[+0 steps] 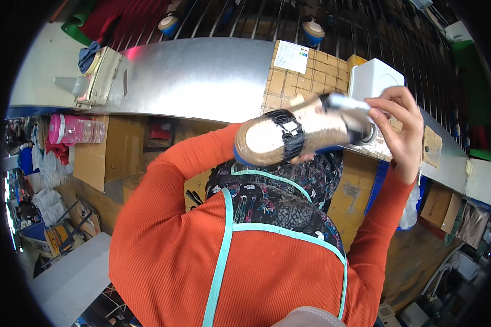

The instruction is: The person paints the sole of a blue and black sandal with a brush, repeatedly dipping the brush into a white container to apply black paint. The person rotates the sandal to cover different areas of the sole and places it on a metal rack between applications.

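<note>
A sandal (259, 143) with a beige footbed, a black front strap with a silvery ornament and a blue underside is held in front of my chest, its toe pointing left. My left hand (304, 158) grips it from below; only bits of fingers show past its near edge, and the rest is hidden. At the heel end, my right hand (401, 133) is closed, thumb and fingers pinching a small whitish piece (345, 102) against or just over the black heel strap. Motion blurs that piece, so its kind is unclear.
Beyond the sandal runs a metal bench (202, 76) with a cardboard sheet (322, 73) and a white container (376, 76). More shoes on blue forms (313, 32) sit on the dark slatted conveyor behind. Left are a cone-shaped nozzle (71, 84), a pink bottle (76, 129) and a cardboard box (93, 155).
</note>
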Demonstrator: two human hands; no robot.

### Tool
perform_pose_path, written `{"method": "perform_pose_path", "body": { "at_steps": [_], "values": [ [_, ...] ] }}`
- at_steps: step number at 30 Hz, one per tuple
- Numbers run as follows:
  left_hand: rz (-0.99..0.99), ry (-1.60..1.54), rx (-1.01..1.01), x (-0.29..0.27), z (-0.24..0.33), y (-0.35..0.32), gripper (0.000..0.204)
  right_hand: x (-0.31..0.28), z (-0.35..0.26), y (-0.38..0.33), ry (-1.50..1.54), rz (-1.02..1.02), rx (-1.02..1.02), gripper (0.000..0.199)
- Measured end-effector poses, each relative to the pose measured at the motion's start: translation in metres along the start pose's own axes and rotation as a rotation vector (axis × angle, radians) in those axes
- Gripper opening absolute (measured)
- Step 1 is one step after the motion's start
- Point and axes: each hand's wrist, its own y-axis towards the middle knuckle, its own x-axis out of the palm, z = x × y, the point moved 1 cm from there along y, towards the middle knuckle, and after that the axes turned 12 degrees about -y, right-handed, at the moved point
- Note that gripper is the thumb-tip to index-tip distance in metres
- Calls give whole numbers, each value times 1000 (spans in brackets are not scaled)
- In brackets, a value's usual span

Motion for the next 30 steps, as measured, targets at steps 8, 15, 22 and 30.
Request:
{"method": "perform_pose_path", "body": {
  "at_steps": [8,15,22,30],
  "values": [
    [-7,542,499,24,74,29,81,64,-53,-52,-389,407,6,33],
    [-43,625,527,11,70,36,87,61,-57,-60,-186,321,135,27],
    [-2,610,318,-3,54,40,106,38,-8,-16,-340,515,325,18],
    [-34,427,347,-35,58,40,105,52,-22,-35,-727,710,267,24]
  ]
}}
